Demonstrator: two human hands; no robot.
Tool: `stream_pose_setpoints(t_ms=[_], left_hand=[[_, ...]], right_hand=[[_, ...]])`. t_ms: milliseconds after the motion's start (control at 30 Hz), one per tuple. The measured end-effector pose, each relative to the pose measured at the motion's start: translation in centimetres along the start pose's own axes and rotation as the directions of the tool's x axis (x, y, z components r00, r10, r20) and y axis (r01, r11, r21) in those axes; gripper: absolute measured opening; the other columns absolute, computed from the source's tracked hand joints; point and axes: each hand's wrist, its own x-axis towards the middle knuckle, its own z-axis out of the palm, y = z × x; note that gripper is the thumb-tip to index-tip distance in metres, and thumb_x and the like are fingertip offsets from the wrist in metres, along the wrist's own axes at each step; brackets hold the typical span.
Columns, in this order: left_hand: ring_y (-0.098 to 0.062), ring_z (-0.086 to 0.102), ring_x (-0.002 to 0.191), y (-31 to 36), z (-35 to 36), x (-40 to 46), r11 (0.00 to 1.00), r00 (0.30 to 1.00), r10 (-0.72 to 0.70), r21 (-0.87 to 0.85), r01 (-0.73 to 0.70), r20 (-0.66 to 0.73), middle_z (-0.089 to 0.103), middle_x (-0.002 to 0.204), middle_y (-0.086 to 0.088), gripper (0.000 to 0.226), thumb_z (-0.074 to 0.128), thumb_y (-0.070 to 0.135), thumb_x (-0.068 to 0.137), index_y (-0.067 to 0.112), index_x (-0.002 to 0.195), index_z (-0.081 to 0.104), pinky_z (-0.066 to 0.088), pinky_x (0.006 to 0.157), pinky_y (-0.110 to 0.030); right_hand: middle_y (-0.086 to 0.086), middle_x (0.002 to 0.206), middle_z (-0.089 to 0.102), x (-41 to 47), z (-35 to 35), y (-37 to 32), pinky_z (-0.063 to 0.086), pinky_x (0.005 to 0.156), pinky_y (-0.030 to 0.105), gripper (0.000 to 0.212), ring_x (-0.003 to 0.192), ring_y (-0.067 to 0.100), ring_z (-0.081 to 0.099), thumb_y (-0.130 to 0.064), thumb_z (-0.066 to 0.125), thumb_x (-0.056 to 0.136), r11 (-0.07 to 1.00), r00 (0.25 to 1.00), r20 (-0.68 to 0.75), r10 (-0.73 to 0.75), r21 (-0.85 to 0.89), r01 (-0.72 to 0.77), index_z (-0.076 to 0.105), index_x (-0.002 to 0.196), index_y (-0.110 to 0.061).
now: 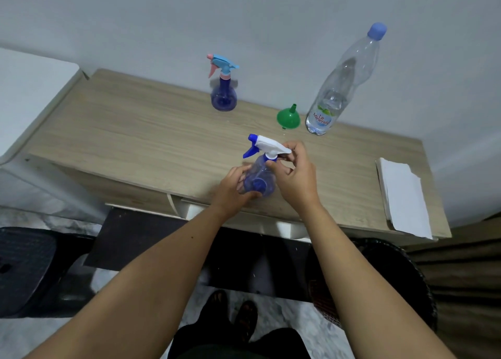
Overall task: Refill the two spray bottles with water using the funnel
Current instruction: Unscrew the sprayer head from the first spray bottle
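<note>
Head view: left grip (pixel 235 189) closed round spray bottle (pixel 259 181); right grip (pixel 294 170) pinches its collar.

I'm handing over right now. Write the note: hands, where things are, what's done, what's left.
Left hand grips the near spray bottle by its body at the table's front edge.
Right hand is on its white spray head, at the collar; head still on.
Second spray bottle, green funnel and capped water bottle stand at the back of the table, untouched.
Done: nothing filled.
Left: remove the heads, fill both, recap.
</note>
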Motion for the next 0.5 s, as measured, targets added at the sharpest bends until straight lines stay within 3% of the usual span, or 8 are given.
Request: stream_pose_setpoints(t_ms=[100,167,300,367,500], left_hand=[[-0.024,0.067,0.12,-0.09,-0.12,-0.02,0.996,1.0,-0.003,-0.091,0.003,-0.005,0.064,0.13,0.001,0.072,0.092,0.049,0.061,0.057,0.122,0.055,0.057,0.101,-0.054],[-0.023,0.067,0.122,0.0,-0.13,0.04,0.991,1.0,-0.016,-0.136,0.018,0.017,0.063,0.131,0.003,0.07,0.092,0.051,0.058,0.065,0.116,0.056,0.057,0.103,-0.054],[-0.022,0.067,0.123,0.18,-0.08,0.15,0.984,0.998,-0.031,-0.171,0.039,0.051,0.063,0.134,-0.003,0.082,0.093,0.061,0.055,0.043,0.125,0.055,0.057,0.104,-0.051],[-0.021,0.067,0.123,0.21,-0.1,0.18,0.985,0.998,-0.024,-0.168,0.034,0.059,0.063,0.134,-0.004,0.093,0.091,0.068,0.054,0.032,0.131,0.054,0.057,0.105,-0.047],[-0.021,0.066,0.125,0.34,-0.08,0.14,0.989,0.998,-0.023,-0.146,0.032,0.065,0.062,0.135,-0.006,0.089,0.09,0.055,0.06,0.025,0.135,0.053,0.056,0.106,-0.047]], right_hand=[[-0.005,0.102,0.069,-0.21,0.11,-0.47,0.061,0.08,0.025,0.036,0.096,0.004,0.069,-0.008,0.081,0.084,0.999,1.0,-0.003,-0.031,-0.043,0.031,0.058,0.11,-0.018],[-0.003,0.102,0.068,0.01,0.3,-0.74,0.06,0.078,0.029,0.041,0.095,0.015,0.068,-0.021,0.089,0.076,0.996,0.998,-0.043,-0.041,-0.076,0.038,0.059,0.103,-0.021],[0.001,0.098,0.07,-0.2,0.41,-0.61,0.053,0.071,0.011,0.035,0.084,-0.002,0.064,-0.006,0.086,0.08,0.998,0.996,-0.081,-0.028,-0.052,0.024,0.06,0.101,-0.016],[0.002,0.1,0.07,-0.32,0.23,-0.1,0.055,0.075,0.012,0.032,0.087,-0.006,0.065,0.001,0.081,0.085,0.999,0.997,-0.071,-0.023,-0.033,0.02,0.06,0.104,-0.015],[0.002,0.101,0.069,-0.12,0.26,-0.61,0.059,0.079,0.02,0.04,0.092,0.016,0.07,-0.009,0.089,0.078,1.0,0.999,-0.048,-0.019,-0.021,0.018,0.059,0.103,-0.018]])
